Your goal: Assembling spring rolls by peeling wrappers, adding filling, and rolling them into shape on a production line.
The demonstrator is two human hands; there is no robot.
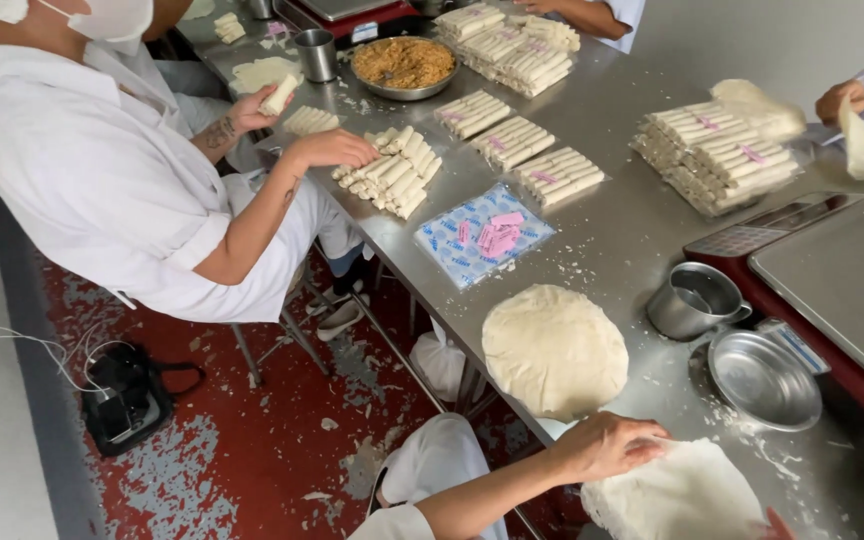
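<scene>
My left hand [607, 445] lies palm down at the near table edge, its fingers curled on the edge of a thin white wrapper sheet [687, 495] that tops a stack. Only a fingertip of my right hand [776, 523] shows at the bottom edge, touching the same sheet. A second round stack of wrappers [554, 348] lies just beyond my left hand.
On the steel table [632, 230] are a metal cup [694, 300], an empty metal bowl [764, 380], a scale [842, 270], bundles of rolled rolls [717, 155], a bag with pink slips [482, 237] and a filling bowl [404, 65]. A seated person in white [102, 170] rolls at the left; other hands work at the far side.
</scene>
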